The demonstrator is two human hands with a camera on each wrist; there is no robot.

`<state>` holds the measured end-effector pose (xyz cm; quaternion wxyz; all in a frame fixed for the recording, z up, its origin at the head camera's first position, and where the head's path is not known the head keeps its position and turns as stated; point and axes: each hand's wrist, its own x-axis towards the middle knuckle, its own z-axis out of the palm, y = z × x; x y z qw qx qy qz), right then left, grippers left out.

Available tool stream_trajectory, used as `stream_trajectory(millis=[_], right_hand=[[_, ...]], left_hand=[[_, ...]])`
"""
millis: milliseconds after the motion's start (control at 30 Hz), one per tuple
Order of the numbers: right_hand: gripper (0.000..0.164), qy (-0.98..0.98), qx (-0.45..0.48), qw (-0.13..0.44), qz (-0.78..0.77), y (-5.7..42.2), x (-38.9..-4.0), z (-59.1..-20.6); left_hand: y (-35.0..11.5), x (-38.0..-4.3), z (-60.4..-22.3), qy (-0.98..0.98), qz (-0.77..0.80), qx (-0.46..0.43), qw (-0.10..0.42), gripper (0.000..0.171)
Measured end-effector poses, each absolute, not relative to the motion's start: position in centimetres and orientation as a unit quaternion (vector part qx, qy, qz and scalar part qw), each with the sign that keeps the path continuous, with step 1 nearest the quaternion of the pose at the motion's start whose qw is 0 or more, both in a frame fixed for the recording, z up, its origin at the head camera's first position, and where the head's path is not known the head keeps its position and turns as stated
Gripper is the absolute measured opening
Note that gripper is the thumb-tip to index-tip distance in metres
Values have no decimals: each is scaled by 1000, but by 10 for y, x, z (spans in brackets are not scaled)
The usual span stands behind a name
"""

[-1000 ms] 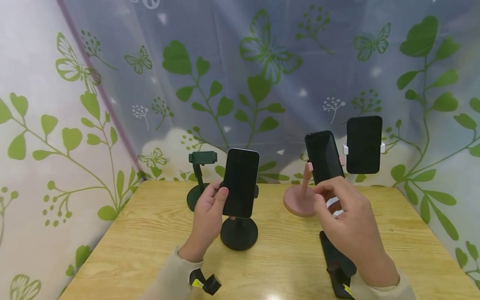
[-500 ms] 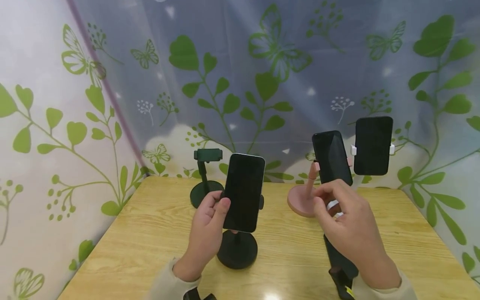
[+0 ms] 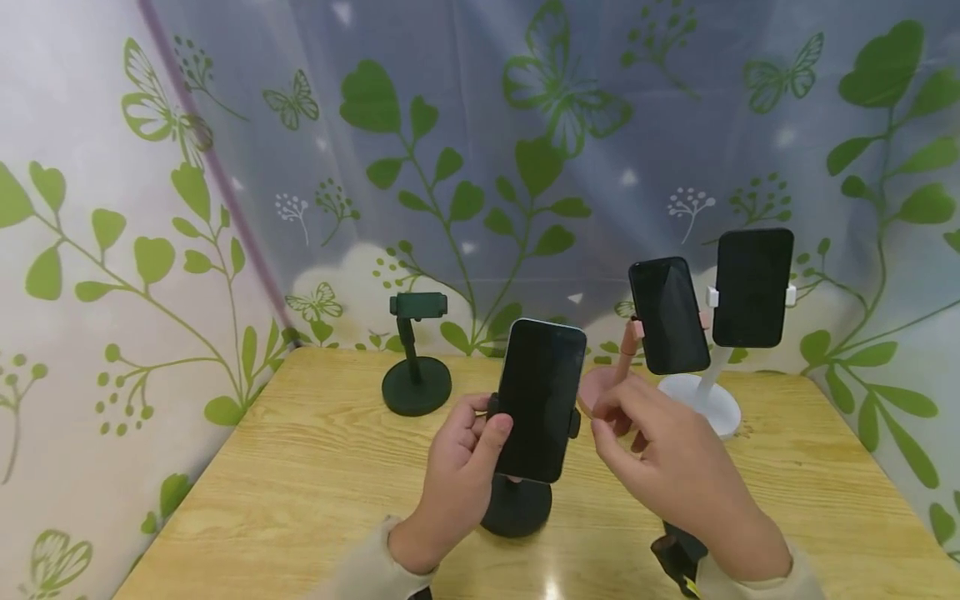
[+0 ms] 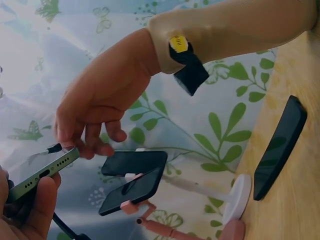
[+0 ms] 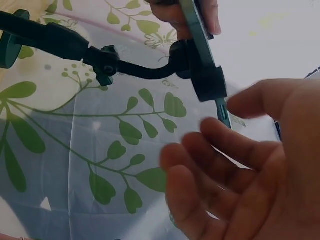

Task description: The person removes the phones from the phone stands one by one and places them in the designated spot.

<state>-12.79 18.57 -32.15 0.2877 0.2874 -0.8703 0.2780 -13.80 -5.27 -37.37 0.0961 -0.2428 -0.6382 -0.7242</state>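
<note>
Four phone stands are standing on the table [image 3: 315, 467], and four phones are showing. The black stand [image 3: 517, 510] is holding the light-rimmed phone [image 3: 542, 400] upright in its clamp, tilted slightly. The green stand [image 3: 416, 387] is standing behind and left of the black stand, carrying nothing; the pink stand [image 3: 628, 354] and white stand [image 3: 723, 408] are standing behind and right of it, one dark phone [image 3: 671, 317] and another dark phone [image 3: 753, 287] sitting in their clamps. The flat phone [image 4: 280, 148] is lying to the black stand's right. Two hands are working here. The left hand [image 3: 461, 475], reaching in from the black stand's left, is gripping the light-rimmed phone, thumb resting on its front edge and fingers going behind. The right hand [image 3: 671, 467] is hovering to the black stand's right, wrist bent, its fingers loosely curved, parted narrowly from the thumb and holding nothing.
</note>
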Motion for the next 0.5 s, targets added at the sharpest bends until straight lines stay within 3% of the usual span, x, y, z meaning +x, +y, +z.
stream_trajectory(millis=[500], right_hand=[[28,-879,293,261,271,185,-128,-324]], left_hand=[[-42,-123,-389,-606,-756,-247,23,31]])
